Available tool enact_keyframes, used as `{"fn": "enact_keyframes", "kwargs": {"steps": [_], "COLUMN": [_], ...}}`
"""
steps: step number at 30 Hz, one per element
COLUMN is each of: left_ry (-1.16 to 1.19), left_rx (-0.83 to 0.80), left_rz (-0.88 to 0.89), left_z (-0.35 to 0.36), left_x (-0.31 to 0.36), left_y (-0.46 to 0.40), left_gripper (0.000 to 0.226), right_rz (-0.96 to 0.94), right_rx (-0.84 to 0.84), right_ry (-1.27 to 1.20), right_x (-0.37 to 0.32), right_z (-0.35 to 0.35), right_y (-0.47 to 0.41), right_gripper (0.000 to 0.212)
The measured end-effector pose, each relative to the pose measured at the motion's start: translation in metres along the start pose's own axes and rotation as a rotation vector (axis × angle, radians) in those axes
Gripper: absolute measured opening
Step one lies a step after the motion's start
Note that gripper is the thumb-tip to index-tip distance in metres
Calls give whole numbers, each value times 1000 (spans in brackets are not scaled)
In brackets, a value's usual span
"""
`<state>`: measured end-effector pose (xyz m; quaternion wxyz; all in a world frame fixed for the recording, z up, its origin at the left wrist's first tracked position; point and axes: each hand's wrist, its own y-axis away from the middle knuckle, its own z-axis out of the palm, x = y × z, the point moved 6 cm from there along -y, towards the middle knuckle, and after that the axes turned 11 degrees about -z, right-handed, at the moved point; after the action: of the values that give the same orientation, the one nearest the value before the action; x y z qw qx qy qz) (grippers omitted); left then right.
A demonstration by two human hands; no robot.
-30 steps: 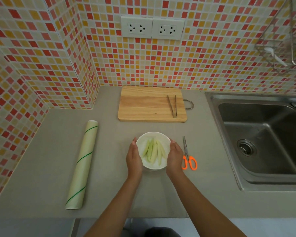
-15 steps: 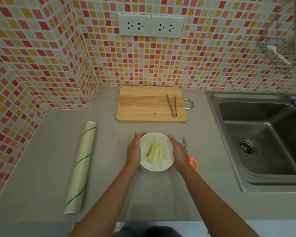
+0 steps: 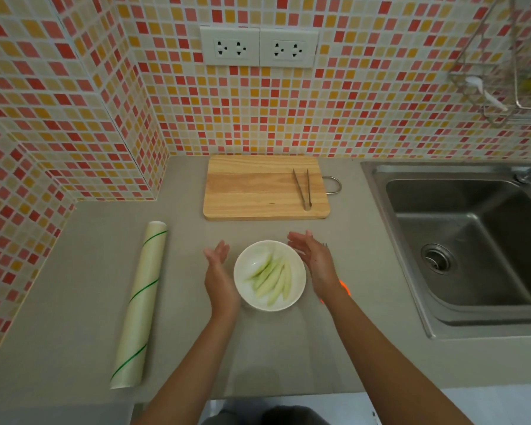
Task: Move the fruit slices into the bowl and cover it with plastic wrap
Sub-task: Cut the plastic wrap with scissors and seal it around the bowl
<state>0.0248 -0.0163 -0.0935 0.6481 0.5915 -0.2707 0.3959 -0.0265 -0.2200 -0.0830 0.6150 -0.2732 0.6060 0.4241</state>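
A white bowl (image 3: 246,268) stands on the grey counter, holding several pale green fruit slices (image 3: 273,279). My left hand (image 3: 218,276) is just left of the bowl, fingers straight, palm turned toward it. My right hand (image 3: 314,262) is just right of the bowl, also with straight fingers. Neither hand holds anything, and both stand slightly off the rim. A roll of plastic wrap (image 3: 138,305) with green stripes lies on the counter further left. Whether film covers the bowl I cannot tell.
A wooden cutting board (image 3: 258,188) with metal tongs (image 3: 302,188) lies behind the bowl. Orange-handled scissors (image 3: 345,286) are mostly hidden under my right wrist. A steel sink (image 3: 460,240) takes up the right side. Tiled walls enclose the back and left.
Both hands have come off the bowl's sides and opened outward. The bowl stays where it was.
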Motion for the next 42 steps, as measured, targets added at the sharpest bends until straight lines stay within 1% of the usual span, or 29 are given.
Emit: {"fn": "enact_keyframes", "kwargs": {"steps": [2, 3, 5, 8, 10, 12, 14, 18, 20, 23, 26, 27, 29, 31, 32, 33, 35, 36, 38, 41, 42], "left_ry": [35, 38, 44, 27, -32, -99, -153, -255, -284, -315, -352, -357, -300, -152, -81, -28, 13, 20, 27, -22, -42], "left_rx": [-56, -71, -89, -138, -149, -163, -210, -291, -298, -326, -371, -366, -274, -165, -133, -121, -153, -173, -194, -189, -191], "left_rz": [-80, -102, -98, -84, -63, -41, -35, -29, -38, -82, -94, -79, -25, 1, 4, -6, -58, -83, -96, -105, -113], "left_z": [7, 12, 17, 22, 22, 21, 21, 28, 31, 33, 37, 37, 29, 16, 11, 8, 12, 16, 23, 25, 25], "left_x": [-23, -30, -29, -21, -20, -18, -14, -10, -10, -9, -4, 0, 8, 10, 7, 0, -17, -23, -28, -24, -24], "left_y": [15, 19, 17, 7, 1, -5, -11, -16, -18, -22, -23, -23, -25, -24, -21, -16, -4, 1, 6, 4, 2], "left_gripper": [62, 60, 59, 58, 58, 61, 65, 65, 66, 69, 70, 71, 73, 72, 69, 67, 63, 62, 62, 50, 50], "right_rz": [73, 122, 201, 258, 237, 195, 148, 115, 134, 182, 184, 162, 100, 65, 57, 59, 95, 119, 154, 162, 161], "right_rx": [-160, -206, -184, -143, -149, -146, -138, -112, -96, -119, -131, -134, -115, -56, -46, -58, -103, -116, -111, -92, -69], "right_ry": [-7, -14, -73, -153, -126, -84, -47, -25, -15, -16, 39, 77, 118, 68, 27, -7, -73, -118, -184, -212, -194], "right_x": [6, 11, 23, 33, 33, 31, 27, 23, 26, 31, 25, 21, 13, 6, 4, 5, 11, 15, 21, 22, 22], "right_z": [13, 18, 18, 17, 18, 19, 17, 15, 13, 13, 10, 8, 4, 1, 1, 3, 11, 14, 16, 17, 15], "right_y": [0, 3, 9, 15, 16, 17, 16, 10, 10, 14, 13, 11, 6, 3, 2, 2, 5, 8, 14, 18, 19], "right_gripper": [61, 61, 57, 62, 60, 53, 50, 54, 54, 57, 69, 71, 66, 55, 52, 54, 60, 60, 57, 58, 58]}}
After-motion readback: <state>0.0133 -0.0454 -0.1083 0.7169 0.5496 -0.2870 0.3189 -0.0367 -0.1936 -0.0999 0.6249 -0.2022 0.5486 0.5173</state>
